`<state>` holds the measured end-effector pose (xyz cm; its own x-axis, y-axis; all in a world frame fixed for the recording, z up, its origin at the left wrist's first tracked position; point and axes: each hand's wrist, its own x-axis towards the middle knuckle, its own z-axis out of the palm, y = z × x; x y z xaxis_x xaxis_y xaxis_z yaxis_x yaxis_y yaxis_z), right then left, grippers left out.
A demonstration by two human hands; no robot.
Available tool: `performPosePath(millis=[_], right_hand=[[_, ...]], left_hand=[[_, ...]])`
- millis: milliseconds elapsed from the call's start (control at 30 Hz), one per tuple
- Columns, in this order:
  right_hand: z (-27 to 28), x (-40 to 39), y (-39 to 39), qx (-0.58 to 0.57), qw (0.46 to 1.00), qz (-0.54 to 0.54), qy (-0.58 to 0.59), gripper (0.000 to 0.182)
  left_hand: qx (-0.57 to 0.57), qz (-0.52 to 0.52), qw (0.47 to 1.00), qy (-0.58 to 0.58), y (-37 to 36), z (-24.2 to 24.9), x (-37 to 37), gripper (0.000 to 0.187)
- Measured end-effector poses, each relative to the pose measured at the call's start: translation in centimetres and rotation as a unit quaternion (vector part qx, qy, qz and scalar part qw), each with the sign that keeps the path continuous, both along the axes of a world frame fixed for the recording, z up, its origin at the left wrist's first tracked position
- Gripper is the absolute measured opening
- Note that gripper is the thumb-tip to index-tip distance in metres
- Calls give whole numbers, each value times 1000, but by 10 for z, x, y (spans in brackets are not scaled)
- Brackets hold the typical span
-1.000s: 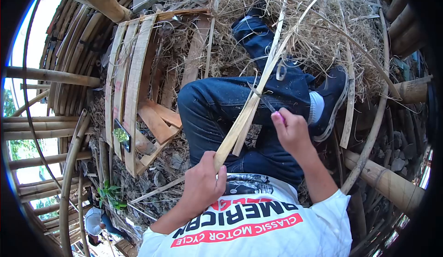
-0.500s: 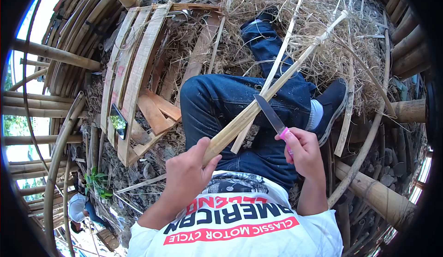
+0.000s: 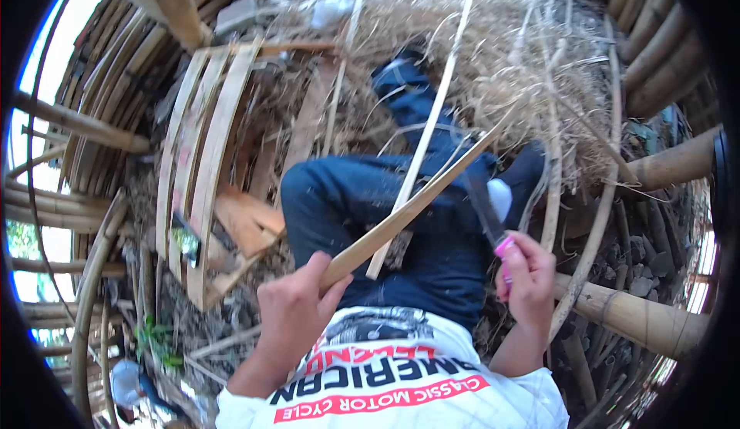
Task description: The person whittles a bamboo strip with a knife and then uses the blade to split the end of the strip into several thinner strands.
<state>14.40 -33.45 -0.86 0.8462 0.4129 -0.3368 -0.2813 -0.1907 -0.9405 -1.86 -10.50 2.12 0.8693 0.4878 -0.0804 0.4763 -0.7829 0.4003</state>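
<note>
A pale bamboo strip (image 3: 405, 211) slants up and to the right across the lap, its lower end gripped in my left hand (image 3: 297, 302). My right hand (image 3: 526, 271) is closed round the pink handle (image 3: 506, 253) of a knife. The knife's dark blade (image 3: 484, 207), blurred, points up and left, to the right of the strip. Beneath the held strip, another thin pale strip (image 3: 428, 132) crosses the jeans-clad legs (image 3: 347, 198).
A slatted wooden frame (image 3: 218, 155) with a phone (image 3: 186, 240) on it stands at the left. Shavings (image 3: 462, 36) cover the ground ahead. Thick bamboo poles (image 3: 640, 317) lie at the right. Another person (image 3: 127, 383) is at the lower left.
The view has shifted. My right hand and the knife have moved right, away from the strip. My left hand still holds the strip, whose far end sits lower.
</note>
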Motion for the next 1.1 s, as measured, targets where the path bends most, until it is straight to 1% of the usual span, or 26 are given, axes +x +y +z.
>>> performPosePath(millis=[67,100,200,233,300,333,400,467,533,567,700,767,800,867,933,1033,1067,1100], right_hand=[[-1,6,2,11,999,24,18,28],[5,7,9,1,999,29,24,28],[6,9,17,-21,994,106,34,24],[2,8,21,-22,993,112,42,24],[-4,8,30,17,975,206,83,22],[-5,4,33,12,971,221,88,22],[-4,-5,36,32,985,153,66,22],[-5,1,23,40,996,75,23,24],[-6,11,13,7,998,49,-25,26],[-5,15,10,-38,997,61,-37,28],[-10,16,2,-29,998,35,-46,28],[-11,14,6,-15,999,30,-21,28],[-12,12,7,-18,999,29,-18,28],[-11,13,12,-12,997,71,-5,27],[-9,13,19,2,998,63,-15,26],[-19,9,30,15,991,130,23,23],[-17,6,35,32,986,151,66,21],[-21,3,39,39,985,154,71,21]], left_hand=[[-2,-10,999,-37,0,-5,1,25],[11,-11,999,-31,-1,-6,0,25],[34,-13,999,-30,-1,-7,-1,23],[46,-32,998,-36,-2,-6,-1,23],[58,-66,995,-48,-6,-1,5,22],[53,-50,996,-43,-7,-1,6,22],[50,-44,997,-49,-7,0,3,22],[51,-20,998,-36,-2,-4,-5,22],[36,13,999,-32,2,-8,-12,24],[37,10,999,-34,3,-9,-13,24],[50,7,998,-43,5,-11,-11,25],[43,29,998,-36,3,-9,-9,26],[41,28,998,-33,2,-8,-9,26],[54,21,998,-31,2,-6,-6,26],[57,19,997,-38,1,-8,-5,25],[63,6,997,-34,-2,-9,-4,24],[64,-13,997,-38,-4,-9,-1,24],[65,-31,996,-43,-4,-9,0,24]])
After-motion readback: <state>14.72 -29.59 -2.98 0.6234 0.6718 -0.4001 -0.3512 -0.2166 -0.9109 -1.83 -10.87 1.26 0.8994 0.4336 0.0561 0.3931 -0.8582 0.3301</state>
